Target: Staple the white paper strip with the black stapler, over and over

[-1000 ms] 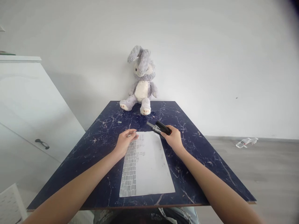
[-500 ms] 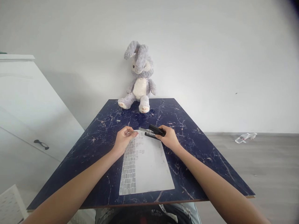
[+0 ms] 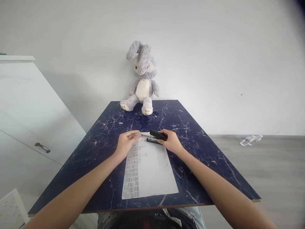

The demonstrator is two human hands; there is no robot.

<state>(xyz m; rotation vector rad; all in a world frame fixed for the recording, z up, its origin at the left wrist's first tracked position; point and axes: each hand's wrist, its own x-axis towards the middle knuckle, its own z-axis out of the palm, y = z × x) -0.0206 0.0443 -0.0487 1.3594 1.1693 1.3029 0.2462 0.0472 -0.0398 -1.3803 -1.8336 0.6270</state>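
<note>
My right hand (image 3: 172, 141) is wrapped round a black stapler (image 3: 158, 135), held above the far end of a sheet of paper (image 3: 157, 171). The stapler is opened, its black top raised and a thin silver metal part reaching out to the left. At the tip of that metal part is my left hand (image 3: 126, 143), thumb and forefinger pinched together. A thin, pale sliver shows at these fingers, too small to name. The paper lies flat, with dense grey marks along its left side and faint writing near the top.
A grey plush rabbit (image 3: 143, 79) sits at the back of the dark blue marbled table (image 3: 95, 165), against the wall. A small pale scrap (image 3: 120, 123) lies on the tabletop. To the left stands a white cabinet (image 3: 28, 105); clear plastic packaging (image 3: 251, 140) is on the floor at right.
My right hand has brought the stapler slightly left, so its metal part now meets my left fingertips. The left hand has barely moved, and the paper lies as before.
</note>
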